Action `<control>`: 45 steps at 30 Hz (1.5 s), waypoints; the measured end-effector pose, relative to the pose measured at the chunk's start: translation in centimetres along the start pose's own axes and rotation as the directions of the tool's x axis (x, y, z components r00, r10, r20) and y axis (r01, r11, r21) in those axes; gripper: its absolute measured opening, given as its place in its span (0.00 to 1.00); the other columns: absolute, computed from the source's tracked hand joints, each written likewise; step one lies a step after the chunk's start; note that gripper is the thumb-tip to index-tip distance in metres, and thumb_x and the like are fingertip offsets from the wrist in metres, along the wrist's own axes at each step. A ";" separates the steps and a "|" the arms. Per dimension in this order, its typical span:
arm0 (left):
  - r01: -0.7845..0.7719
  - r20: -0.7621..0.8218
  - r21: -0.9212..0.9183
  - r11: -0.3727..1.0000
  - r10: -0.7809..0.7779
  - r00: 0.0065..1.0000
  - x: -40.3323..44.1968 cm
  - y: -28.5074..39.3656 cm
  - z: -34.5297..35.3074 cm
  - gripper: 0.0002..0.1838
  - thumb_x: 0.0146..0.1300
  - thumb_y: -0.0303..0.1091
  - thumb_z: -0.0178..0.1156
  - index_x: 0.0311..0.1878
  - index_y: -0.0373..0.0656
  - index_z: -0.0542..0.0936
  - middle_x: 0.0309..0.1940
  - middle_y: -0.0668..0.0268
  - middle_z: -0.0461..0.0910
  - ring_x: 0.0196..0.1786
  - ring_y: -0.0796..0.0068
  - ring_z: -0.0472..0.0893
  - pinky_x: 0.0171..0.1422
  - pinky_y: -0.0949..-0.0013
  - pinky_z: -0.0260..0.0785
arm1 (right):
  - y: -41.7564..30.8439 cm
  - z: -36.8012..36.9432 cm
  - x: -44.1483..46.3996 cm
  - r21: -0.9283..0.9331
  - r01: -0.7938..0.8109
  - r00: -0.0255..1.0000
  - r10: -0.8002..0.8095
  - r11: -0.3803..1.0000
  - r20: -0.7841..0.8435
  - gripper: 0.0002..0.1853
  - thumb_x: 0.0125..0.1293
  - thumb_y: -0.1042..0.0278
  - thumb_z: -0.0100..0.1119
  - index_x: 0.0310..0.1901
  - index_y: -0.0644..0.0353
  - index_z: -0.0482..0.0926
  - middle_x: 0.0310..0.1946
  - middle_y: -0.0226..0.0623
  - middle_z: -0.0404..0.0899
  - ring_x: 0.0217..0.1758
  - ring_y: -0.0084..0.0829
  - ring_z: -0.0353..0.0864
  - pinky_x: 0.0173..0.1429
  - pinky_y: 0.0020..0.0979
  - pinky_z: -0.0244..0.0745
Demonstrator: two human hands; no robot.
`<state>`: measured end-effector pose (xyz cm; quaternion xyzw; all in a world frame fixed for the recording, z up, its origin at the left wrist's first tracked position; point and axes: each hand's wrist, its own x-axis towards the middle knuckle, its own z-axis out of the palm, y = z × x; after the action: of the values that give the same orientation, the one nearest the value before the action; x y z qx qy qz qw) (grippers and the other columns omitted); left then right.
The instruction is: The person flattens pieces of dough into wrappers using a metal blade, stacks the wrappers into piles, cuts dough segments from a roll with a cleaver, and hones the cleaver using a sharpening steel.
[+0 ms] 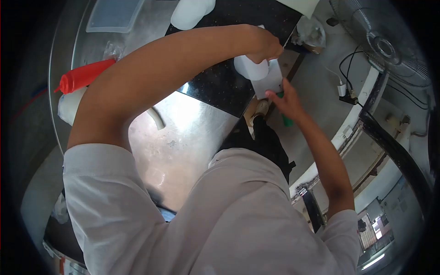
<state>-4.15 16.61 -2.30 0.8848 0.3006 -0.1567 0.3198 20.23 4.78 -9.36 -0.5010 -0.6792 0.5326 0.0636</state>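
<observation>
My left hand point(266, 46) reaches across from the left, its fingers curled down over the upper part of a flat white piece point(267, 83). What those fingers grip is hidden. My right hand point(288, 101) holds the lower right edge of this piece, with the thumb at its lower corner and a finger along its side. A rounded white object point(251, 68) lies against the flat piece, just below my left hand. Both are at the right edge of a black speckled surface point(215, 89).
A metal table point(183, 137) bears a red squeeze bottle point(85, 75), a curved pale tube point(156, 118) and a translucent tray point(113, 16). White rounded items point(190, 13) lie at the top. A fan point(385, 48), a plastic bag point(310, 33) and cables point(350, 73) are on the right.
</observation>
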 end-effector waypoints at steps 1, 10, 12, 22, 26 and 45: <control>0.012 0.001 0.002 1.000 -0.012 1.000 -0.5 0.3 -0.3 0.17 0.54 0.24 0.67 0.49 0.41 0.84 0.46 0.52 0.87 0.54 0.47 0.87 0.56 0.50 0.80 | -0.2 0.3 -1.2 0.023 -0.011 1.000 0.010 1.000 0.016 0.31 0.68 0.56 0.73 0.65 0.64 0.72 0.48 0.53 0.86 0.51 0.49 0.87 0.55 0.41 0.80; 0.025 -0.239 -0.311 0.950 -0.104 0.965 -6.4 0.6 -2.0 0.13 0.57 0.26 0.66 0.47 0.37 0.83 0.39 0.49 0.86 0.48 0.46 0.86 0.54 0.52 0.77 | 3.3 0.7 -13.6 -0.192 0.081 0.971 -0.034 0.978 0.236 0.26 0.68 0.58 0.72 0.58 0.64 0.73 0.42 0.57 0.86 0.46 0.62 0.86 0.48 0.52 0.79; -0.025 -0.399 -0.387 0.922 -0.142 0.906 -7.4 -2.2 -0.7 0.13 0.62 0.28 0.68 0.49 0.38 0.82 0.37 0.54 0.86 0.44 0.59 0.87 0.50 0.56 0.78 | 2.7 -0.3 -13.7 -0.101 0.068 0.990 -0.054 0.993 0.133 0.24 0.68 0.61 0.72 0.57 0.65 0.74 0.42 0.55 0.86 0.46 0.60 0.87 0.48 0.50 0.80; -0.328 -0.075 -0.945 0.018 -0.984 0.162 -16.0 -13.3 12.8 0.13 0.70 0.26 0.67 0.52 0.29 0.79 0.47 0.55 0.83 0.45 0.63 0.88 0.45 0.66 0.90 | -2.9 1.0 -11.8 0.158 -0.164 0.972 0.186 0.974 -0.142 0.16 0.71 0.64 0.71 0.52 0.63 0.77 0.30 0.37 0.83 0.27 0.26 0.81 0.32 0.32 0.76; -0.416 -0.062 -0.909 -0.002 -0.988 0.139 -16.9 -10.8 12.4 0.13 0.68 0.24 0.67 0.52 0.28 0.79 0.48 0.53 0.83 0.42 0.59 0.89 0.42 0.64 0.91 | -3.0 1.1 -11.0 0.218 -0.157 0.982 0.176 0.963 -0.072 0.16 0.71 0.63 0.70 0.51 0.63 0.77 0.26 0.33 0.81 0.23 0.22 0.78 0.28 0.29 0.71; -0.077 0.162 -0.985 -0.154 -0.981 -0.108 -15.6 -8.9 9.8 0.24 0.56 0.34 0.78 0.52 0.33 0.79 0.39 0.57 0.85 0.43 0.63 0.89 0.39 0.64 0.88 | -1.6 -13.6 7.2 0.018 0.181 0.945 -0.179 0.983 0.272 0.23 0.69 0.58 0.70 0.57 0.66 0.78 0.44 0.51 0.87 0.49 0.47 0.87 0.55 0.40 0.78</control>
<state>-22.62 8.87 -6.42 0.1103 0.8524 0.3634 0.3594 24.16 19.29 -5.53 -0.3590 -0.7264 0.5858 0.0159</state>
